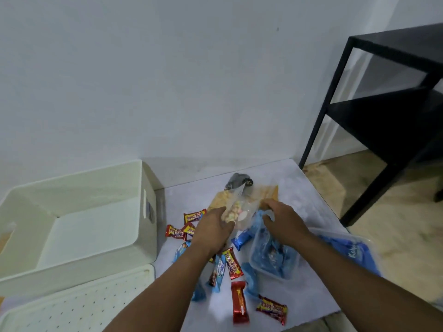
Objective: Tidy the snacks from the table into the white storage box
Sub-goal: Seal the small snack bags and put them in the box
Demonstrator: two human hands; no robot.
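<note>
The white storage box [72, 264] stands open on the left of the table, with nothing inside it. My left hand [213, 231] grips a clear bag of pale puffed snacks [231, 212] at mid table. My right hand [282, 221] closes on a clear bag with orange-brown contents [268, 194] and crumpled plastic beside it. Several red and blue wrapped bars [232, 262] lie scattered under and in front of my arms. A red bar [239, 303] and a red-yellow one [272, 309] lie near the front edge.
The box's perforated white lid [79, 305] lies flat at front left. A clear tub of blue packets [273, 259] and a blue bag [352, 252] sit on the right. A dark pouch [236, 182] lies at the back. A black shelf frame [374, 116] stands beyond the table's right corner.
</note>
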